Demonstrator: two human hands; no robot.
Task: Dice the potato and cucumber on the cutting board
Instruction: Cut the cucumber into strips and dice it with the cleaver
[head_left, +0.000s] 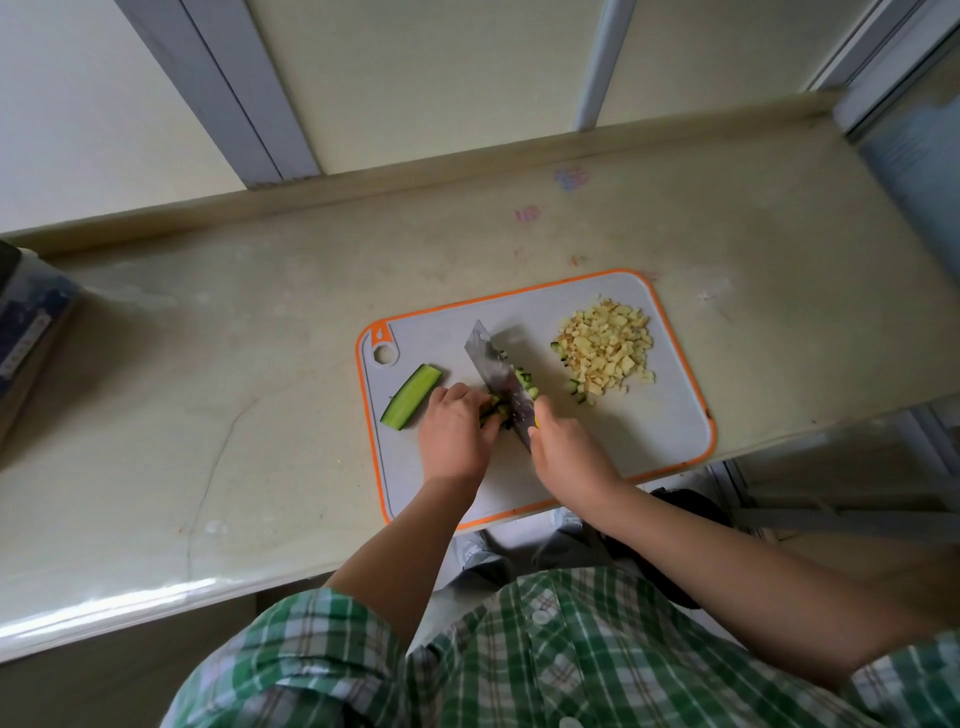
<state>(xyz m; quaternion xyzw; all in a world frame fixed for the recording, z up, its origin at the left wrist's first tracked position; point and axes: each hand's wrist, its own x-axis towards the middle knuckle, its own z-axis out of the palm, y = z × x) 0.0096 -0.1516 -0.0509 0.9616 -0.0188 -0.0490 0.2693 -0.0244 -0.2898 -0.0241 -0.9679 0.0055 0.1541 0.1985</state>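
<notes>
Potato (605, 349) lies diced on the cutting board (670, 421); right hand (569, 452) grips the knife (498, 376), left hand (454, 431) pins cucumber strips (496, 408) (one piece (411, 397) waits uncut).

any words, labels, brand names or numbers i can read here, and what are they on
Nothing here reads clearly.
Dark blue box at the left edge: a row of pale print along its side, too blurred to read.
Knife: faint marks on the blade, too small to read.
Counter: purple and pink smudges near the back, not legible as letters.
</notes>
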